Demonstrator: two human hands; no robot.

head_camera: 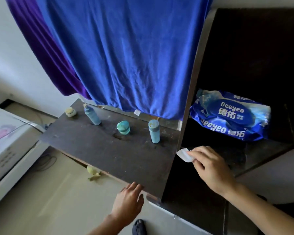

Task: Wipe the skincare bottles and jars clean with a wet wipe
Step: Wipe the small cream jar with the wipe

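Observation:
On a dark dusty shelf (98,150) stand a small pale jar (70,112) at the far left, a tall blue bottle (92,115), a teal jar (123,127) and a short blue bottle (154,131) near the upright divider. My right hand (209,167) pinches a folded white wet wipe (184,154) just right of the divider, below the short bottle. My left hand (128,200) hovers with relaxed fingers at the shelf's front edge, holding nothing.
A blue pack of wet wipes (229,116) lies in the dark compartment at the right. A blue cloth (126,56) hangs behind the bottles. The upright divider (182,133) splits shelf and compartment. A white appliance (5,141) stands at the left; scraps (92,173) lie on the floor.

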